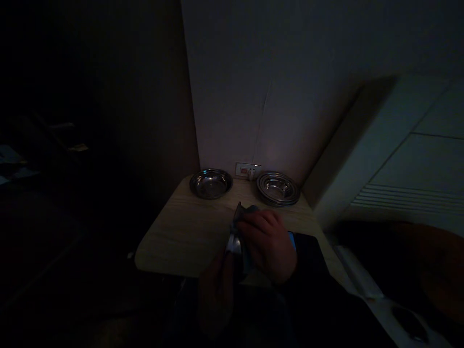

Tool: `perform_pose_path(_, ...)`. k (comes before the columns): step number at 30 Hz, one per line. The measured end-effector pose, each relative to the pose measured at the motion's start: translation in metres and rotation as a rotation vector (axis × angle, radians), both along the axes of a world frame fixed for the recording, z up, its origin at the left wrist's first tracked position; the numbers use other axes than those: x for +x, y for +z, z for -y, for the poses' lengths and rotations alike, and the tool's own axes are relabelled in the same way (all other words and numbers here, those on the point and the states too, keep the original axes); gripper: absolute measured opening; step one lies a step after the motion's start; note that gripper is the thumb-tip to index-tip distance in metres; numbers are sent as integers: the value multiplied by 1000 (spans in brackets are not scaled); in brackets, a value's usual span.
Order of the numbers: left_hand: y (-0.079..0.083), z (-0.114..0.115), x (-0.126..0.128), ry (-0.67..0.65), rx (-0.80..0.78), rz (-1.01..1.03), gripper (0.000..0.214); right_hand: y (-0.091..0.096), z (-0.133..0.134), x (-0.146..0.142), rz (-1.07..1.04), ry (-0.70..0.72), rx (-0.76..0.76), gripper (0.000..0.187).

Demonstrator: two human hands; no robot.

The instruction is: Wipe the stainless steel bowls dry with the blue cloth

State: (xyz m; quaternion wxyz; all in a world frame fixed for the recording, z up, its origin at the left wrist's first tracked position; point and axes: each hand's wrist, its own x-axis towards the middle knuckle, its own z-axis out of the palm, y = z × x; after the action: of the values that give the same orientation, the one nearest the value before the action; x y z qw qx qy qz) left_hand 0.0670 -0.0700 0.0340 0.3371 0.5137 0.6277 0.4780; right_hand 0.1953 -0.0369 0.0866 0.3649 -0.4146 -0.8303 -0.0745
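The scene is very dark. My left hand (216, 285) holds a steel plate (235, 239) on edge above the near side of a small wooden table (181, 232). My right hand (268, 244) presses a bluish cloth (250, 212) against the plate's face, fingers curled over it. A single steel plate (210, 183) lies at the back left of the table. At the back right sits a stack of steel plates (278, 188).
A white wall socket (247, 170) is on the wall behind the plates. A pale cabinet or appliance (406, 164) stands to the right. Darkness hides the left side of the room.
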Motion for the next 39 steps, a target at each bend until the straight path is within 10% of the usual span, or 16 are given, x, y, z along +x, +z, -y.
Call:
perform_pose_path(25, -2, -1, 0, 42, -2, 13, 41, 0, 4, -6, -107, -69, -55, 21)
perform_pose_path(39, -57, 10, -11, 176, 216, -252, 35, -58, 19, -5, -768, -212, -232, 19)
